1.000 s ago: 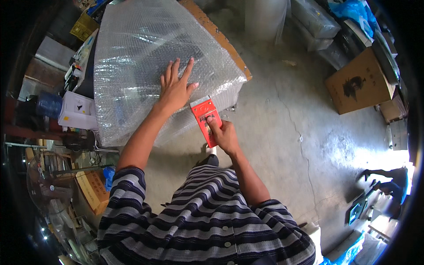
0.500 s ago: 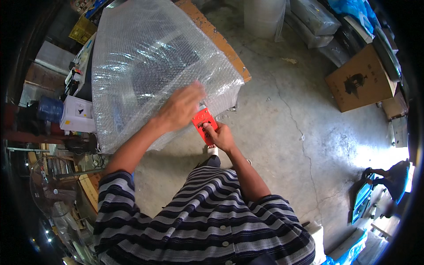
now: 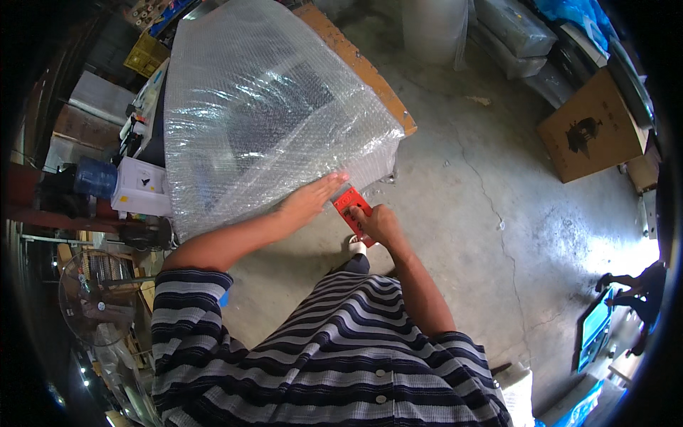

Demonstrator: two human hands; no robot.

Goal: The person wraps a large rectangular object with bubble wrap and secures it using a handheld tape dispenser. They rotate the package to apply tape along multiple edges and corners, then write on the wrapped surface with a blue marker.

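A flat red tool (image 3: pixel 361 215) lies in the right hand (image 3: pixel 382 226), whose fingers close around its right side with the thumb over its face. The tool's long axis slants forward and slightly left from these fingers, putting its grey far end just beside the tips of the left hand (image 3: pixel 307 203). The right hand is the nearer, being the one that grips it; whether the left fingertips touch that grey end, I cannot tell.

The left fingers are straight and close together, pointing forward and right across the tool's line; whether they pinch any film is not clear. Just beyond them, and spreading forward and left, is the bubble-wrapped bundle (image 3: pixel 213 85), its near edge running along the left hand. Farther forward, past the bundle's right side, a brown board (image 3: pixel 356 60) shows. Below both hands is the concrete floor (image 3: pixel 455 263).
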